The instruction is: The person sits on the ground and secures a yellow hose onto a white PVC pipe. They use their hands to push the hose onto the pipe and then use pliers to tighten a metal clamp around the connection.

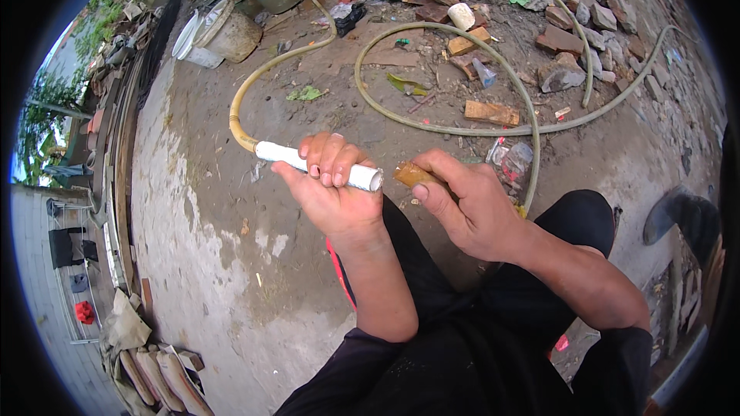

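My left hand [333, 185] is wrapped round a short white plastic pipe [362, 178], whose open mouth points right. At the pipe's far left end, a yellowish hose [236, 112] is joined to it and curves away over the ground. Between the thumb and fingers of my right hand [482, 204] is a brown, worn-looking hose end [412, 174], aimed at the pipe's mouth with a small gap between them. A greenish hose [534, 162] runs down behind this hand; its link to the brown end is hidden by the palm.
Greenish hose [432, 129] lies in loops ahead. Broken bricks [559, 40] and stones are heaped at the far right, with a wood-coloured block [492, 113] nearer. White buckets [223, 35] stand at the far left. A dark boot [686, 216] is at the right.
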Demonstrator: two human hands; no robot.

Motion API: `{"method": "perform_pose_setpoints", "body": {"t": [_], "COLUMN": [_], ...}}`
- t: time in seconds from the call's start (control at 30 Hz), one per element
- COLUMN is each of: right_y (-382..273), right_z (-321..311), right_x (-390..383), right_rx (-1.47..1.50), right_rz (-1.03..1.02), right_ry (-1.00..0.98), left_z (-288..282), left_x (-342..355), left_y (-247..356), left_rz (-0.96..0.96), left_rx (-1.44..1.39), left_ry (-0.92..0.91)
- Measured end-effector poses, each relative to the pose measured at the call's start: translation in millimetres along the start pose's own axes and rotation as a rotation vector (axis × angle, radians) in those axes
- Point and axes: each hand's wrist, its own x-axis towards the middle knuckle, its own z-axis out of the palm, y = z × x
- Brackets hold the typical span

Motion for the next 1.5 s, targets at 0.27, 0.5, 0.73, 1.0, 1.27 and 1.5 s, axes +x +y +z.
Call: {"method": "perform_pose_setpoints", "body": {"t": [0.27, 0.5, 0.73, 1.0, 1.27, 1.5], "right_y": [3.4, 17.1, 14.0, 11.4, 14.0, 9.5], "right_z": [9.4, 19.9, 5.5, 4.5, 18.2, 19.0], "right_x": [-3.1, -4.8, 2.3, 0.1, -1.5, 0.9], "right_rx": [-0.043, -0.058, 0.297, 0.613, -0.112, -0.521], "right_rz": [-0.132, -0.253, 0.172, 0.346, 0.113, 0.134], "right_ry": [0.012, 0.066, -0.307, -0.397, -0.127, -0.207], "left_z": [3.6, 6.2, 10.0, 14.3, 8.3, 7.8], "left_x": [-6.9, -7.0, -4.7, -4.2, -1.9, 0.2], "left_y": [-6.4, -7.9, -7.0, -15.7, -26.1, -32.3], "left_rz": [-0.036, -0.03, -0.082, -0.038, 0.095, 0.141], "left_rx": [-0.02, -0.01, 0.073, 0.203, 0.401, 0.559], "left_ry": [0.0, 0.066, 0.051, 0.098, 0.198, 0.302]}}
